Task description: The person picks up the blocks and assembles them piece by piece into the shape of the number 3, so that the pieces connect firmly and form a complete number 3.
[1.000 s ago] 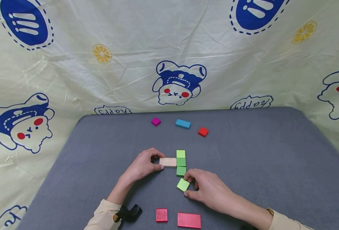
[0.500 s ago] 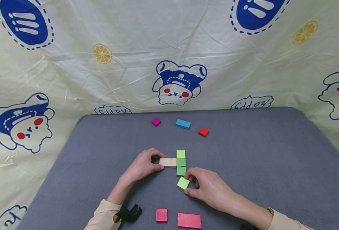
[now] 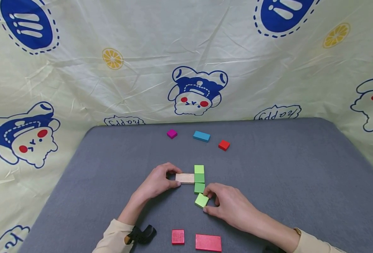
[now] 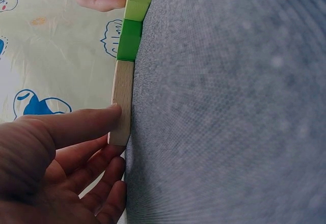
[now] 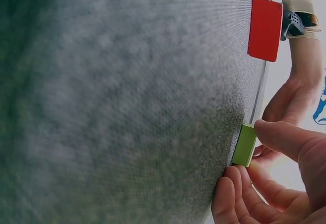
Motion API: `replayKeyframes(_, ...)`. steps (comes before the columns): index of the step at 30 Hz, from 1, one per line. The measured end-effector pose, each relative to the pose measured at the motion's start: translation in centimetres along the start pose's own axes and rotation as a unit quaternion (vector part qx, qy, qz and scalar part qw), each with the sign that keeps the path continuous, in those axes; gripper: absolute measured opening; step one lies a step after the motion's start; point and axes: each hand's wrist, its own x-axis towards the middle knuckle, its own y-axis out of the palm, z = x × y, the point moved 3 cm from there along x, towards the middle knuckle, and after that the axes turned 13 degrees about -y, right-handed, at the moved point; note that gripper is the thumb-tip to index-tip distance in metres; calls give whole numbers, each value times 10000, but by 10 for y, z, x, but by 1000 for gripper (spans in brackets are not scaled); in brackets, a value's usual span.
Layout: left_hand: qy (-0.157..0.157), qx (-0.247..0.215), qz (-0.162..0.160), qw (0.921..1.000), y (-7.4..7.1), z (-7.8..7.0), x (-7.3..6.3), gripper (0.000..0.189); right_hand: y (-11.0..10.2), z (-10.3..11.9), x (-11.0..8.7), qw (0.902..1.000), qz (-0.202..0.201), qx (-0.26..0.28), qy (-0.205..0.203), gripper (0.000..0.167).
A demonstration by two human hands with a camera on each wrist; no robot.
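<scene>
Fingers of the left hand (image 3: 158, 182) gripped a wooden block (image 3: 185, 179), those of the right hand (image 3: 230, 205) a lime block (image 3: 201, 200) (turned askew), beside three green blocks (image 3: 199, 179) well in from the tabletop's (image 3: 278, 168) far edge

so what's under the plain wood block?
Grey tabletop: the plain wood block appears to lie flat on it, pinched at one end by the left hand. The patch directly beneath is covered, not visible.
</scene>
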Motion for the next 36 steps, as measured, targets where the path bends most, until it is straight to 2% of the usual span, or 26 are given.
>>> replayKeyframes(15, -60, -26, -3, 10000, 0, 1, -1, 25, 0, 0, 0, 9999, 3, 132, -99, 28)
replayKeyframes(24, -95, -51, 15, 9999, 0, 1, 0, 25, -3, -1, -3, 9999, 26, 93, 82, 29)
replayKeyframes(33, -103, -47, 28, 9999, 0, 1, 0, 25, -9, -1, -12, 9979, 193, 179, 588, 30)
replayKeyframes(36, -115, -50, 38, 9999, 0, 1, 0, 25, -12, 0, -18, 9983, 149, 202, 525, 29)
